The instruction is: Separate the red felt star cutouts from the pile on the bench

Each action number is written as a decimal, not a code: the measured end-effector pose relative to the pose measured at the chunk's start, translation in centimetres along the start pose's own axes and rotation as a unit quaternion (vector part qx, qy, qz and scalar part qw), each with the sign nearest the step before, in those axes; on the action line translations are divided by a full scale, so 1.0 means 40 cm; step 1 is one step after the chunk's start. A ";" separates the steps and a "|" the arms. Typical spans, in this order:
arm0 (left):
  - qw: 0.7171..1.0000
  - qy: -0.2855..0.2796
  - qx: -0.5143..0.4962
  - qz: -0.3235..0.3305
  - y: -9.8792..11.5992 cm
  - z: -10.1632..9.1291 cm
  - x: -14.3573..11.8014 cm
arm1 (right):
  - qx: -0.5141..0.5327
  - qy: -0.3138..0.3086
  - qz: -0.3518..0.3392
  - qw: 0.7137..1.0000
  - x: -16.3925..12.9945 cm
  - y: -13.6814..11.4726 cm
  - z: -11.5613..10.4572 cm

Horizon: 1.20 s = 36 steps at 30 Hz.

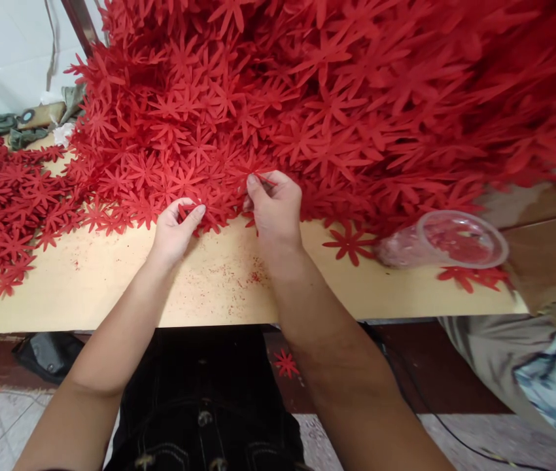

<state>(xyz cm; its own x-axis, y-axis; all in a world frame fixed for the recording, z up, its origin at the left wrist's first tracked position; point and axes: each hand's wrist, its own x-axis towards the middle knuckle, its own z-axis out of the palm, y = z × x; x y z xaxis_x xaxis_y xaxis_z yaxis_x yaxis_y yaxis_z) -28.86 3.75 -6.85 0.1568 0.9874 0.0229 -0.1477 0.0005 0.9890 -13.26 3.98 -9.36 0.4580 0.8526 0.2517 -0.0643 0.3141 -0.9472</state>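
Note:
A big heap of red petal-shaped fabric flowers (199,104) covers the back of the pale table (111,281). At its front edge my left hand (173,229) pinches a red flower cutout (187,208) between thumb and fingers. To the right and slightly farther in, my right hand (275,199) is closed, thumb against forefinger, on another red flower cutout (261,175). Much of each held piece is hidden by the fingers or blends into the heap. Small red scraps (253,275) lie on the tabletop between my forearms.
On the right a clear plastic cup (464,239) lies tipped, with red bits inside. A smaller pile of flowers (17,203) spreads at the left. One flower (286,363) is below the table edge. Cardboard (547,261) and a person's leg (498,353) are at the right.

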 end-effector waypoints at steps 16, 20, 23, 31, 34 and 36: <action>1.000 -0.007 0.021 0.017 -0.004 0.002 -0.007 | -0.079 -0.151 -0.025 0.985 -0.067 -0.048 0.045; 1.000 -0.007 -0.017 -0.014 0.006 0.005 -0.011 | 0.018 -0.214 0.065 0.974 -0.066 -0.039 0.059; 0.999 -0.014 -0.044 -0.012 0.005 0.005 -0.012 | 0.048 -0.210 0.066 0.974 -0.061 -0.037 0.059; 0.997 -0.038 -0.066 0.003 -0.003 -0.002 -0.010 | 0.071 -0.227 0.070 0.969 -0.061 -0.035 0.061; 0.996 -0.050 -0.074 0.004 -0.006 -0.002 -0.008 | 0.068 -0.232 0.067 0.968 -0.060 -0.030 0.062; 0.995 -0.048 -0.083 0.000 -0.008 -0.001 -0.008 | 0.064 -0.212 0.070 0.973 -0.058 -0.028 0.062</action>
<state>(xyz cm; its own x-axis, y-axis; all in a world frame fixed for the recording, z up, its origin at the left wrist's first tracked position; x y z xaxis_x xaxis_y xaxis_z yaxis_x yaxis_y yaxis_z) -28.92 3.44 -7.17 0.2485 0.9676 0.0438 -0.3050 0.0352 0.9517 -16.45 2.67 -8.39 0.0321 0.9779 0.2068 -0.2221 0.2087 -0.9524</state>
